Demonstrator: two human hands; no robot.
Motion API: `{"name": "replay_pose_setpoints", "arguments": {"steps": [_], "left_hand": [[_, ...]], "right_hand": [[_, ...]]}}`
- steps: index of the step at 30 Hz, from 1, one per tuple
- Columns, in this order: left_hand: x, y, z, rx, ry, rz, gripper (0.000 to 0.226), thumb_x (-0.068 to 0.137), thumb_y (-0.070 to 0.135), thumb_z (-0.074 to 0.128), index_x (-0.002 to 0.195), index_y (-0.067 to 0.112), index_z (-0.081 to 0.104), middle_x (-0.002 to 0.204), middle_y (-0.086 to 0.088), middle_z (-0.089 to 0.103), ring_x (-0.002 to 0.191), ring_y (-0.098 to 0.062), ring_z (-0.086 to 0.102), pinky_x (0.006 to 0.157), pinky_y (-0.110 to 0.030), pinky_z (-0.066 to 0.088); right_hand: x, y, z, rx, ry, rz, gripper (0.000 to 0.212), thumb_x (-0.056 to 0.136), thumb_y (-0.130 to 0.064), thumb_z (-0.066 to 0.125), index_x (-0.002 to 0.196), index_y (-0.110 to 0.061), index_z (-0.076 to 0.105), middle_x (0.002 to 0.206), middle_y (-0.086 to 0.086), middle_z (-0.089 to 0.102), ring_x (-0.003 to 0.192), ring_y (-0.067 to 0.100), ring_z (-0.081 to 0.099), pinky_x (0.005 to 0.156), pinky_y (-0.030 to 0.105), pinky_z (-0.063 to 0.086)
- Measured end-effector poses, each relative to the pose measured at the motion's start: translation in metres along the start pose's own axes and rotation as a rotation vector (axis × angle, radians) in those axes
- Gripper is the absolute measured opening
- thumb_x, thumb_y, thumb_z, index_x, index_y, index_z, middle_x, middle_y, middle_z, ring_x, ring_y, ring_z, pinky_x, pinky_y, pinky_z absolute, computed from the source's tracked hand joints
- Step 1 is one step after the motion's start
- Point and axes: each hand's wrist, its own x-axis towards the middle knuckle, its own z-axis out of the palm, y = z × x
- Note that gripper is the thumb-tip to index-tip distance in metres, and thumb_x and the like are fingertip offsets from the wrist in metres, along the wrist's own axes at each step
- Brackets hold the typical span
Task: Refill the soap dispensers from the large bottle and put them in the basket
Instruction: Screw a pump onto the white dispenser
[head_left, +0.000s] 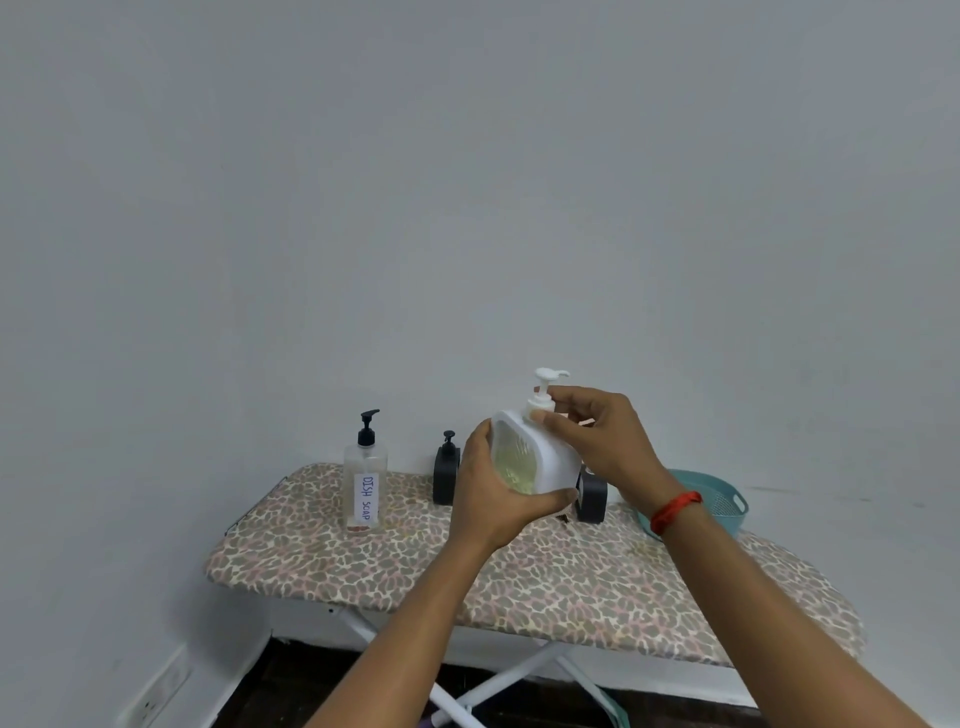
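White plastic bottle: the white, flat-sided pump bottle (535, 457) with pale yellow soap showing in its clear panel is held tilted above the leopard-print ironing board (519, 571).
Left hand (493, 493): wrapped around the body from below, clamped on it.
Right hand (597, 441): fingers pinched on the pump collar, probably to unscrew it.
Handling: likely light, partly full, smooth and slippery if soapy; best gripped on the broad flat sides.
Dispensers: clear "DISH SOAP" pump bottle (365, 493) left of the hands; black dispenser (447, 473) behind them.
Basket: teal plastic basket (727, 501) beyond the right wrist.
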Motion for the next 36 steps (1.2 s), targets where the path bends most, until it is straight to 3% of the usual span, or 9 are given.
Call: {"name": "replay_pose_setpoints", "arguments": {"steps": [6, 10, 15, 18, 22, 26, 30, 33, 36], "left_hand": [[-0.003, 0.008, -0.001, 0.004, 0.02, 0.042, 0.115, 0.046, 0.061, 0.094, 0.142, 0.026, 0.042, 0.133, 0.01, 0.056, 0.121, -0.014, 0.056, 0.096, -0.043, 0.056], [-0.002, 0.016, 0.001, -0.024, -0.001, 0.065, 0.106, 0.046, 0.062, 0.092, 0.136, 0.036, 0.045, 0.126, 0.017, 0.058, 0.116, -0.009, 0.059, 0.092, -0.038, 0.057], [-0.001, 0.02, -0.007, -0.048, -0.06, 0.042, 0.093, 0.043, 0.07, 0.09, 0.119, 0.066, 0.037, 0.118, 0.043, 0.051, 0.11, 0.015, 0.052, 0.075, -0.009, 0.048], [-0.002, 0.018, -0.01, -0.043, -0.066, 0.049, 0.094, 0.038, 0.077, 0.087, 0.117, 0.065, 0.037, 0.117, 0.049, 0.048, 0.109, 0.019, 0.049, 0.074, -0.007, 0.046], [-0.008, 0.021, -0.005, -0.032, -0.045, 0.078, 0.091, 0.042, 0.072, 0.089, 0.116, 0.068, 0.035, 0.117, 0.051, 0.045, 0.11, 0.018, 0.049, 0.074, -0.006, 0.047], [-0.009, 0.028, 0.002, -0.011, -0.017, 0.132, 0.093, 0.047, 0.066, 0.091, 0.123, 0.062, 0.038, 0.121, 0.037, 0.051, 0.113, 0.01, 0.052, 0.08, -0.009, 0.048], [-0.003, 0.028, 0.004, -0.005, -0.05, 0.142, 0.1, 0.048, 0.06, 0.094, 0.133, 0.042, 0.044, 0.125, 0.023, 0.057, 0.115, -0.001, 0.057, 0.09, -0.028, 0.055], [-0.001, 0.025, -0.002, -0.018, -0.074, 0.106, 0.096, 0.046, 0.065, 0.092, 0.126, 0.057, 0.041, 0.121, 0.038, 0.053, 0.112, 0.01, 0.054, 0.081, -0.012, 0.052], [-0.003, 0.02, -0.008, -0.03, -0.096, 0.079, 0.093, 0.044, 0.068, 0.09, 0.12, 0.062, 0.037, 0.116, 0.052, 0.045, 0.109, 0.02, 0.049, 0.074, -0.006, 0.048]], "right_hand": [[-0.005, -0.006, 0.006, 0.04, 0.158, 0.069, 0.026, 0.07, -0.034, 0.093, 0.084, -0.026, 0.072, 0.078, -0.018, 0.074, 0.07, 0.008, 0.062, 0.07, 0.037, 0.056], [-0.002, -0.012, 0.012, -0.003, 0.236, 0.063, 0.052, 0.062, -0.043, 0.095, 0.093, -0.023, 0.059, 0.082, -0.006, 0.062, 0.065, 0.005, 0.052, 0.062, 0.019, 0.049], [-0.001, -0.015, -0.01, 0.198, -0.032, 0.102, 0.048, 0.082, -0.034, 0.083, 0.126, -0.029, 0.066, 0.123, -0.006, 0.07, 0.093, 0.017, 0.073, 0.085, 0.037, 0.062], [-0.004, -0.01, -0.022, 0.283, -0.089, 0.104, 0.039, 0.09, -0.018, 0.077, 0.128, -0.02, 0.068, 0.117, -0.001, 0.076, 0.109, 0.023, 0.072, 0.086, 0.038, 0.057], [-0.007, -0.012, -0.018, 0.308, -0.03, 0.09, 0.044, 0.083, -0.016, 0.084, 0.123, -0.02, 0.067, 0.1, 0.0, 0.079, 0.09, 0.02, 0.074, 0.079, 0.031, 0.06], [-0.003, -0.019, -0.008, 0.16, 0.066, 0.073, 0.055, 0.073, -0.024, 0.092, 0.12, -0.027, 0.064, 0.084, -0.008, 0.059, 0.071, 0.015, 0.056, 0.073, 0.034, 0.054], [0.001, -0.024, -0.006, 0.037, 0.106, 0.082, 0.059, 0.072, -0.032, 0.092, 0.123, -0.029, 0.062, 0.097, -0.01, 0.06, 0.083, 0.018, 0.063, 0.079, 0.035, 0.055], [0.0, -0.023, -0.018, 0.155, -0.075, 0.105, 0.049, 0.079, -0.03, 0.087, 0.124, -0.028, 0.068, 0.115, -0.009, 0.074, 0.099, 0.022, 0.072, 0.084, 0.034, 0.061], [-0.004, -0.022, -0.026, 0.326, -0.195, 0.138, 0.04, 0.086, -0.019, 0.081, 0.124, -0.021, 0.07, 0.111, 0.001, 0.078, 0.105, 0.019, 0.074, 0.083, 0.03, 0.059]]}}
